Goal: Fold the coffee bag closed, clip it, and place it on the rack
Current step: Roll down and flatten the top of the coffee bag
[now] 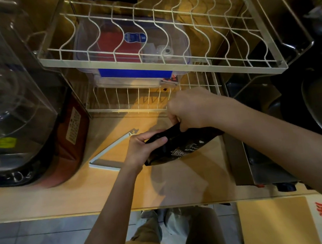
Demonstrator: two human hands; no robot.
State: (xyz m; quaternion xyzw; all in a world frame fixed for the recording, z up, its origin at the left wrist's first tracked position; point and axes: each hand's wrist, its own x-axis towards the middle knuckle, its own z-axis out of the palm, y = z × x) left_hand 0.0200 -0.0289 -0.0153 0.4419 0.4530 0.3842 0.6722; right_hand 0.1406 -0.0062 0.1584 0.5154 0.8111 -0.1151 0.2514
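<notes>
A black coffee bag (181,145) with white print is held just above the wooden counter (183,180), tilted with its top toward the left. My left hand (141,146) pinches the bag's top left corner. My right hand (189,110) grips the rolled top edge from above. A long white bag clip (109,150) lies hinged apart in a V on the counter, just left of my left hand. The white wire rack (148,60) stands behind the bag, with an upper tier and a lower tier (133,103).
A clear plastic box (133,50) with red and blue contents sits under the rack's upper tier. A large clear appliance (7,100) and a brown bag (70,137) stand at the left. Dark metal equipment (262,160) borders the counter on the right.
</notes>
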